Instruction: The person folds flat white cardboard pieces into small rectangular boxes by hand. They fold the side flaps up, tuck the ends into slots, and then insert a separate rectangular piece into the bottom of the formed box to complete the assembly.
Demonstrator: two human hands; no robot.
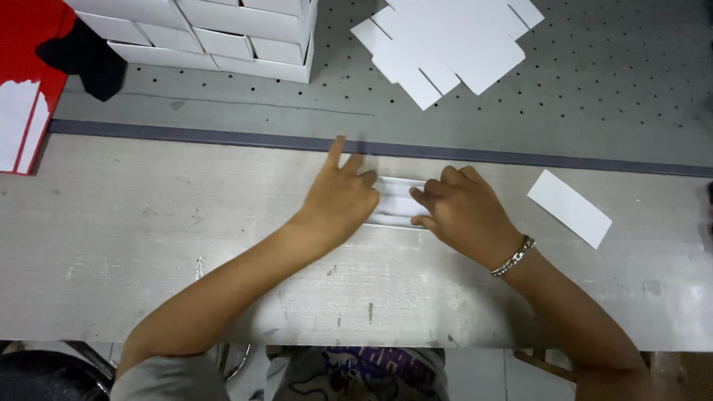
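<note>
Far left of the hands lies a red sheet (pixel 30 44); above the left hand (pixel 340 199) stand finished white boxes (pixel 223 33), so some work is done; this hand lies palm down, two fingers stretched out, pressing the white card piece (pixel 397 202) between both hands; the right hand (pixel 464 215), fingers curled, grips its other end, folding seemingly unfinished; above it wait flat blanks (pixel 453 44); to its right lies a white strip (pixel 569 208).

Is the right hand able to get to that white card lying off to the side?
Probably yes. The white card lies flat on the table just beyond the right hand, with nothing between them, though that hand is pressing the folded white piece.
</note>
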